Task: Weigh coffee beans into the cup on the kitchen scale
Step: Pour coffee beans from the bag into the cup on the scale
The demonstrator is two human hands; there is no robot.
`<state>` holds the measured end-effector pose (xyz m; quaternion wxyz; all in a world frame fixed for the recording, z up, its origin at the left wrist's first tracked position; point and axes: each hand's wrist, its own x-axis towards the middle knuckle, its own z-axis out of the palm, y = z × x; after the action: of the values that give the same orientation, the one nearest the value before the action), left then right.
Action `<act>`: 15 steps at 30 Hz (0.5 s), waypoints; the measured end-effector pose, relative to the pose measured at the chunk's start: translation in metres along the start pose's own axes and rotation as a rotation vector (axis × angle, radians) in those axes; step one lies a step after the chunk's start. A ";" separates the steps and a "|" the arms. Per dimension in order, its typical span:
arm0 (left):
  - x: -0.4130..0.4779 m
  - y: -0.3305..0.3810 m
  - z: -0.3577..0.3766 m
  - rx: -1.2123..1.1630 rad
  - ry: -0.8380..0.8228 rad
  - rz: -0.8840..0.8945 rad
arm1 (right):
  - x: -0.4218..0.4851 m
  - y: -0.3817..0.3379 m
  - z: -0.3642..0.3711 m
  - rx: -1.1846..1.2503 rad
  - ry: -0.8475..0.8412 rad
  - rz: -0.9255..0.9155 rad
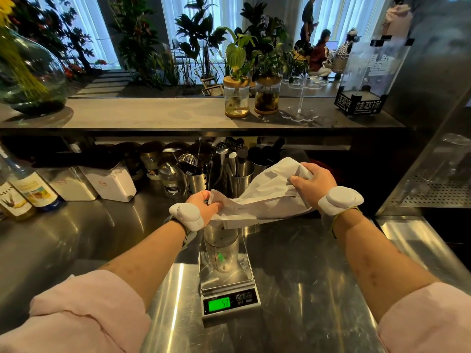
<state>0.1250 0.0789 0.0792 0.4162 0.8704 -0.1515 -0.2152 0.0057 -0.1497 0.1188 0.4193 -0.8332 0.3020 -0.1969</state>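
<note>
Both hands grasp a white paper bag (265, 197) tipped over the cup: the left hand (204, 203) pinches its lower mouth end with thumb and fingers, and the right hand (312, 184) clenches the raised far end, so the bag slopes down from right to left. Each wrist carries a white rounded band device, and pink sleeves are rolled up on both forearms nearest the camera.

Near the front, on the steel counter (318, 289), sits the kitchen scale (229, 296), its green display (219, 303) lit with digits that appear to read 50. On the scale's platform stands the metal cup (221, 247), upright, with the bag's mouth just above its rim. A few dark beans show at the cup's bottom, though its contents are hard to make out.

Farther back, to the left, stand syrup bottles (28, 192) and white lidded containers (112, 182); behind the bag are steel tumblers holding bar tools (204, 171).

On the raised shelf beyond stand two glass jars with plants (251, 98), a large round glass vase (30, 77) at far left, and a clear acrylic box (367, 80) at right.
</note>
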 end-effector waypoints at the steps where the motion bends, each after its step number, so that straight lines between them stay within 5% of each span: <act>1: 0.000 0.001 0.000 0.006 0.002 0.001 | 0.000 0.000 0.000 -0.006 -0.004 0.000; 15: 0.000 0.001 0.000 0.023 -0.005 -0.008 | -0.001 -0.003 -0.001 -0.006 -0.005 -0.012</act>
<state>0.1245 0.0781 0.0802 0.4049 0.8752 -0.1516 -0.2170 0.0055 -0.1480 0.1215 0.4163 -0.8368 0.2966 -0.1961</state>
